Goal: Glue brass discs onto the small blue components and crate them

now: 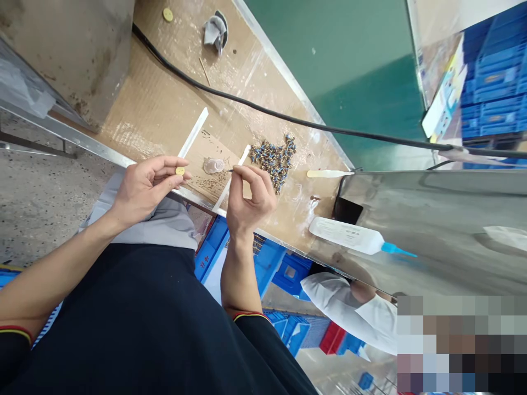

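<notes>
Over the desk (160, 104), left hand (142, 184) gripped a yellow disc (180, 170), and right hand (252, 198), beside heaped parts (275, 159), pinched a tiny piece (230, 170)!

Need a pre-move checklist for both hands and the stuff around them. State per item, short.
1. Left hand has the yellow disc: ok, held at its fingertips.
2. Right hand has its piece: ok, a small dark piece is pinched. Exact type: cannot tell.
3. Hands apart: ok, with the clear cup on the table between them.
4. Tiny bits gathered: not ok, scattered around the clear cup.
5. Right hand free of the metal parts pile: cannot tell, they overlap in this view.
6. Black cable away from both hands: ok.
</notes>
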Available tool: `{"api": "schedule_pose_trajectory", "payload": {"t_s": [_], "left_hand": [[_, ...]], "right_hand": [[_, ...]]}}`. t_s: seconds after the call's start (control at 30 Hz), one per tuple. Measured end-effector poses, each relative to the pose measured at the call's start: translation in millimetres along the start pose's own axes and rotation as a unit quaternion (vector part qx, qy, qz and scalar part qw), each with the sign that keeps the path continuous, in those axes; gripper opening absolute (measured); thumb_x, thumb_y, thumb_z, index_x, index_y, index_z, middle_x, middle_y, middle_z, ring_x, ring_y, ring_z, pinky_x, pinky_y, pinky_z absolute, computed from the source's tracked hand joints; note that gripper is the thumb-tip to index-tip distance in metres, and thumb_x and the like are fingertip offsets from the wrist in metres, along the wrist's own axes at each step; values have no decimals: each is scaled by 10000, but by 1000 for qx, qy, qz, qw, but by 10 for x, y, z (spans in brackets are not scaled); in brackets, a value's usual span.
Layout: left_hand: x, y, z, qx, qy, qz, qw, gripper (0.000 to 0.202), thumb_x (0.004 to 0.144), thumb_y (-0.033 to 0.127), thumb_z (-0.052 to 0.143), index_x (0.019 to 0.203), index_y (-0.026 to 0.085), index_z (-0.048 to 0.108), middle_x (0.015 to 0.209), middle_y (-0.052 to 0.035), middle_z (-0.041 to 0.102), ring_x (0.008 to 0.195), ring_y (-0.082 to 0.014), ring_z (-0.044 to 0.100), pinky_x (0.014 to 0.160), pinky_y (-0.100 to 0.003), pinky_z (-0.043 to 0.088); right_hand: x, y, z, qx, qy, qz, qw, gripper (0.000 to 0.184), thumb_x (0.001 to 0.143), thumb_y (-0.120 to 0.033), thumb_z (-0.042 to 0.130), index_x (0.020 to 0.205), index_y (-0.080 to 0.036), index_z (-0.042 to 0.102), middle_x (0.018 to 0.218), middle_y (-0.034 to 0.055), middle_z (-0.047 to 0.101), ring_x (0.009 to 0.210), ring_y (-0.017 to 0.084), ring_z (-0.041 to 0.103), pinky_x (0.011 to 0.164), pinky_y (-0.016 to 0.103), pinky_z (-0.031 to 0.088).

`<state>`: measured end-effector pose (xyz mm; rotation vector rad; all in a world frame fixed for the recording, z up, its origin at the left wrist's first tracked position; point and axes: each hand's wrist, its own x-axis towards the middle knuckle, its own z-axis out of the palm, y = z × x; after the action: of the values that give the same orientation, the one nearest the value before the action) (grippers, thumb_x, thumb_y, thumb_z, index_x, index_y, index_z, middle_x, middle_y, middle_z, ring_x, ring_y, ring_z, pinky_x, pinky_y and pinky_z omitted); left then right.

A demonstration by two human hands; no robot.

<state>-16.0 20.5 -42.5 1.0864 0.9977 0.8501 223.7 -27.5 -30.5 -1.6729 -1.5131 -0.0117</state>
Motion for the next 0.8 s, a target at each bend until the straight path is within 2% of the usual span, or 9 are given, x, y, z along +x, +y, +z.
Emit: {"api": "schedule_pose_trajectory", "payload": {"t_s": [0.17, 0.23, 0.37, 0.53, 0.63, 0.73, 0.8], "left_hand": [[-128, 90, 101, 22, -13, 1, 1000, 306, 1075, 379, 871, 1366, 284, 877, 1195, -53, 921, 1107, -237, 908, 1028, -343, 753], [-167, 151, 126, 41, -28, 8, 999, 321, 1093, 372, 850, 1404, 295, 866, 1208, -36, 921, 1117, -232, 908, 1061, -354, 753], [-211, 235, 157, 76, -38, 19, 996, 321, 1083, 406, 858, 1395, 334, 872, 1235, 1, 916, 1157, -253, 904, 1107, -401, 754], [-225, 283, 181, 85, -22, 23, 996, 266, 1083, 379, 866, 1343, 334, 899, 1241, -13, 914, 1106, -242, 903, 1049, -379, 765], [-207, 301, 179, 45, -33, 15, 998, 202, 1090, 305, 832, 1272, 285, 915, 1175, -27, 921, 1027, -215, 905, 974, -326, 763], [-177, 320, 164, -20, -45, -25, 998, 216, 1064, 279, 844, 1274, 244, 877, 1120, -41, 922, 1043, -219, 908, 983, -320, 753], [-160, 338, 144, -41, -42, -45, 997, 183, 1032, 260, 862, 1208, 214, 850, 1062, -47, 919, 1009, -213, 909, 954, -302, 748]], "right_hand": [[-71, -246, -126, 80, 11, 26, 996, 97, 1140, -273, 746, 1150, -327, 827, 1107, 16, 820, 1091, 240, 829, 967, 468, 722], [-132, -374, -150, 115, 2, 32, 993, 99, 1141, -268, 749, 1165, -336, 817, 1122, 18, 816, 1098, 241, 835, 961, 466, 732], [-253, -542, -129, 116, -16, 35, 992, 120, 1155, -293, 718, 1211, -352, 806, 1183, 36, 808, 1105, 253, 843, 993, 499, 750], [-291, -596, -97, 145, -10, 43, 988, 172, 1144, -250, 735, 1235, -368, 818, 1199, 26, 815, 1124, 253, 837, 1037, 510, 739], [-276, -597, -101, 177, 0, 60, 982, 173, 1141, -230, 742, 1217, -360, 828, 1179, 21, 815, 1117, 236, 835, 975, 463, 751], [-261, -569, -103, 207, 11, 83, 975, 137, 1140, -252, 746, 1199, -337, 837, 1168, 24, 805, 1082, 221, 832, 908, 428, 759], [-250, -534, -101, 233, 25, 93, 968, 133, 1125, -247, 763, 1189, -330, 846, 1157, 21, 807, 1072, 216, 826, 868, 407, 754]]}}
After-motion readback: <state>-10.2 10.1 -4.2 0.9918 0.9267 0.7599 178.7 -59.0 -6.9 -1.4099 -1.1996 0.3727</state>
